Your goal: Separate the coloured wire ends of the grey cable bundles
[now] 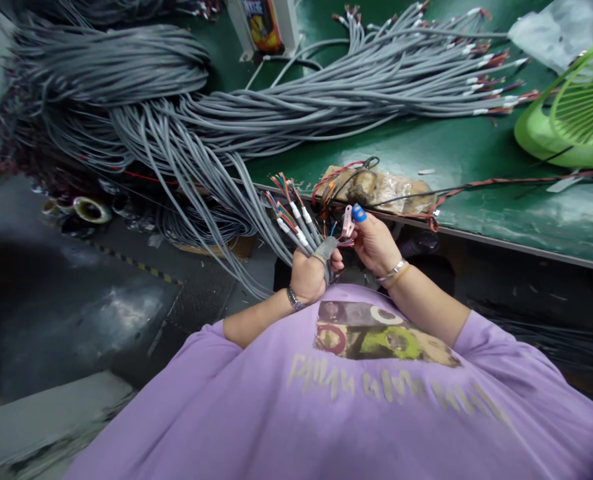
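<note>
Inside the left hand [308, 276], grey cables [313, 231], beside the right hand [377, 245].

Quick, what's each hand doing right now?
Left hand: closed, holding a bunch of gray cables.
Right hand: partly curled beside them; whether it grips anything cannot be told.

Cable bundle [296, 117] on bench [506, 213], beyond left hand [309, 275] and right hand [376, 245]. Cable pile [121, 67]: forward-left of left hand. Board [419, 193]: bench edge, just beyond right hand.
</note>
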Action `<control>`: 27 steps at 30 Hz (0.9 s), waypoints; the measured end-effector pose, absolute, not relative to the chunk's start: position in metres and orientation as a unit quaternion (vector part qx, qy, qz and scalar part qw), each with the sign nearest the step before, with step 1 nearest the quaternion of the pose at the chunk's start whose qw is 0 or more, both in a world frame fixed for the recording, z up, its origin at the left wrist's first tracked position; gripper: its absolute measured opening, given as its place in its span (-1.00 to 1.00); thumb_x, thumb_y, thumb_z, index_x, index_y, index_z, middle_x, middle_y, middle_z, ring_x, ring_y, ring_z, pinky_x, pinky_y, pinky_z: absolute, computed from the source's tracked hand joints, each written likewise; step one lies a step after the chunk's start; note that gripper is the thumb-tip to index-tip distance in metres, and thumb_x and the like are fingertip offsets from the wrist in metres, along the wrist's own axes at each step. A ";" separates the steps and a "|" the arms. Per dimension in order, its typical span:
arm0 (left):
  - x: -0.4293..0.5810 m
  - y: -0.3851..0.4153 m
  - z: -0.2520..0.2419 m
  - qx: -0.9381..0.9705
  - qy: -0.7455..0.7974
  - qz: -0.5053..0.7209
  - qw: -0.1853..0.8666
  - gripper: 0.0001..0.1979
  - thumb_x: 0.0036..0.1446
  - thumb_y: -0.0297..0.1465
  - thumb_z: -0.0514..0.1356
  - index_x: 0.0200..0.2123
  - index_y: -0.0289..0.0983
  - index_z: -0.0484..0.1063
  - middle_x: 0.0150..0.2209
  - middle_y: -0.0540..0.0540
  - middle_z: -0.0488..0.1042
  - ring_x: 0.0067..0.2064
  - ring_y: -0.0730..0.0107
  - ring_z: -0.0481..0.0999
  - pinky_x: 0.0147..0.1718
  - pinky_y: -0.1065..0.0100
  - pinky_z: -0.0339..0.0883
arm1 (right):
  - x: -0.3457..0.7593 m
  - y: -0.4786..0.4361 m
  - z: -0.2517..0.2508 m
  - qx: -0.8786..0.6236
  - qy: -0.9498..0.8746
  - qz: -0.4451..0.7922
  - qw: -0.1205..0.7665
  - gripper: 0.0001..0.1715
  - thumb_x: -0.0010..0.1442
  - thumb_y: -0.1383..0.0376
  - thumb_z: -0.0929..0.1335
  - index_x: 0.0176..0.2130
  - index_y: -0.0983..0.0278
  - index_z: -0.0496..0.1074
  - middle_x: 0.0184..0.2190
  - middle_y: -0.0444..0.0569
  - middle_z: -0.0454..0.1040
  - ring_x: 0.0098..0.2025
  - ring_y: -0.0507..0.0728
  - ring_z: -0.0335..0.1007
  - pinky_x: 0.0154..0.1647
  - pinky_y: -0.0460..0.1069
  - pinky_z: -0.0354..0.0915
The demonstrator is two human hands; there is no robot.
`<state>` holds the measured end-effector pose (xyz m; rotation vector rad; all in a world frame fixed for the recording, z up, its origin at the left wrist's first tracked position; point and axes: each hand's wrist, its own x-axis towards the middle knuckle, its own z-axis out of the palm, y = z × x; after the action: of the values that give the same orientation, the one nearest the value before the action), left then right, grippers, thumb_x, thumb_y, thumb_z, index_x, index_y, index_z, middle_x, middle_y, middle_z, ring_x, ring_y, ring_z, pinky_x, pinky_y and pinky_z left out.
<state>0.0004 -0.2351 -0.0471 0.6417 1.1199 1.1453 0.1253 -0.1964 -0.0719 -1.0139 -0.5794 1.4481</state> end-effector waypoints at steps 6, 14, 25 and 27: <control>0.000 -0.235 -0.045 0.293 0.508 0.491 0.644 -0.58 -0.14 -0.10 0.44 -0.54 -0.28 0.38 -0.61 0.02 0.45 -0.61 0.49 0.46 -0.64 0.47 0.30 | 0.121 -0.197 -0.080 -0.458 -0.281 0.562 0.629 -0.30 0.04 -0.35 0.37 -0.49 0.22 0.36 -0.61 -0.17 0.36 -0.55 0.00 0.20 -0.51 -0.06 0.17; 0.001 -0.234 -0.052 0.296 0.520 0.481 0.640 -0.57 -0.12 -0.07 0.41 -0.56 -0.28 0.37 -0.61 0.01 0.45 -0.58 0.48 0.48 -0.63 0.47 0.31 | 0.119 -0.192 -0.072 -0.381 -0.192 0.699 0.574 -0.31 -0.03 -0.32 0.44 -0.35 0.23 0.44 -0.55 -0.13 0.47 -0.49 0.04 0.38 -0.49 -0.05 0.28; -0.004 -0.240 -0.052 0.308 0.515 0.479 0.640 -0.58 -0.14 -0.08 0.43 -0.54 -0.29 0.39 -0.64 0.04 0.43 -0.65 0.54 0.40 -0.64 0.47 0.31 | 0.125 -0.203 -0.077 -0.343 -0.178 0.735 0.557 -0.30 0.01 -0.35 0.39 -0.35 0.21 0.44 -0.46 -0.14 0.50 -0.47 -0.01 0.36 -0.49 -0.09 0.28; -0.007 -0.243 -0.052 0.313 0.511 0.481 0.640 -0.58 -0.12 -0.08 0.42 -0.55 -0.29 0.39 -0.64 0.04 0.43 -0.65 0.54 0.41 -0.63 0.47 0.31 | 0.132 -0.210 -0.079 -0.344 -0.200 0.752 0.526 -0.28 -0.01 -0.37 0.39 -0.34 0.22 0.46 -0.45 -0.11 0.51 -0.46 0.01 0.37 -0.46 -0.08 0.31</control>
<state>-0.0071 -0.2434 -0.0517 0.7143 1.1645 1.0978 0.1316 -0.2096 -0.0789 -0.8227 -0.4786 1.7976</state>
